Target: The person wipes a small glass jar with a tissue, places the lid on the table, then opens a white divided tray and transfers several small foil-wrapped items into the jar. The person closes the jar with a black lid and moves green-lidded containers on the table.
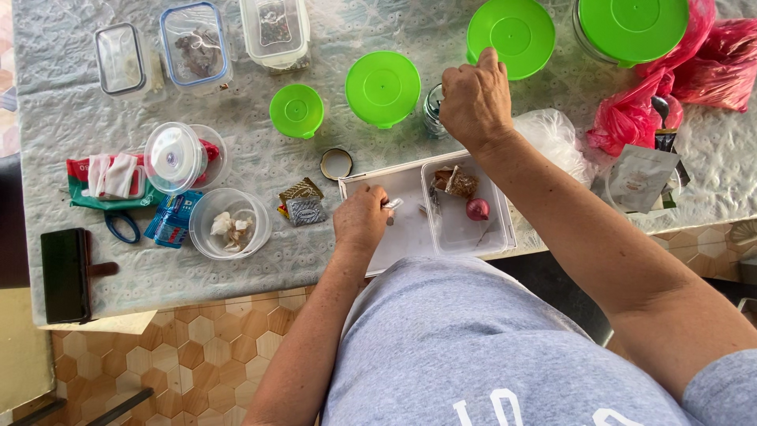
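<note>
My left hand (360, 218) rests on a white tray (402, 237) at the table's near edge, fingers closed on a small white piece (394, 203). My right hand (475, 99) reaches farther back, closed over a small glass jar (433, 111) beside green lids. A clear rectangular tub (493, 237) sits on the tray's right half. It holds a red onion (477, 209) and a brown packet (457, 182).
Green round lids (383, 87) and lidded green tubs (631, 28) stand at the back. Clear boxes (194, 46) sit at back left, red bags (654, 102) at right. Round clear containers (230, 224), scissors (120, 226), a dark wallet (65, 274), foil sachets (302, 202).
</note>
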